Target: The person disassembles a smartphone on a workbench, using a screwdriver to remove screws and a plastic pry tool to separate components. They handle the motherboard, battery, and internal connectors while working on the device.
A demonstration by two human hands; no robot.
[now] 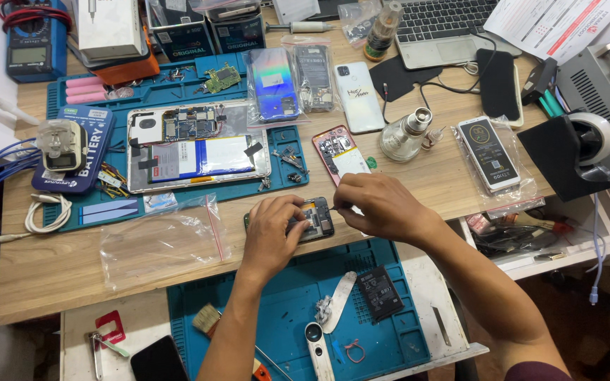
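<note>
Wooden worktop (58, 268) crowded with repair gear spreads under me, with a blue mat (361, 317) on the lower shelf by my lap. My left hand (271, 233) is closed over the left end of the opened phone (315, 219), pinning it flat at the worktop's near edge. My right hand (379, 204) has its fingers pinched together on something thin at the phone's right side; what it grips is too small for me to tell. I judge the main risk to be a slip: if my left hand loosens, the phone could slide off the edge, and a jerk of my right hand could scrape the bare board or flick a tiny part among the clutter. Just left of my hands lies a clear zip bag (160, 243), seemingly empty. Further back, a second mat carries an open tablet (199, 147) with its battery showing, loose screws and a small circuit board (222, 77). Two clear bags behind it each hold a phone: one shiny and iridescent (274, 86), one dark (313, 68). To my right, another bag holds a phone with a lit-looking screen (490, 152). A glass spirit burner (405, 134) stands near it.
</note>
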